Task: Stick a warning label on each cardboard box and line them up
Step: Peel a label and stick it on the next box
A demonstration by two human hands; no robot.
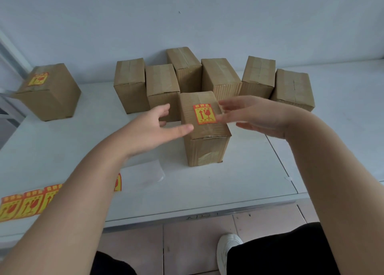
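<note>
Unlabelled boxes (162,83) crowd behind labelled box (204,129); label strip (27,204) near-left.

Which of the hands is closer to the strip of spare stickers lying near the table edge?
Left. The left hand is left of the labelled box, its forearm crossing the sticker strip; the right hand is farther right.

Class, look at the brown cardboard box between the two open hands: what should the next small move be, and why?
Probably close both hands, left hand and right hand, on the labelled brown cardboard box and carry it toward the other labelled box at the far left. Its red-and-yellow warning label is already on, and both hands flank it open.
</note>
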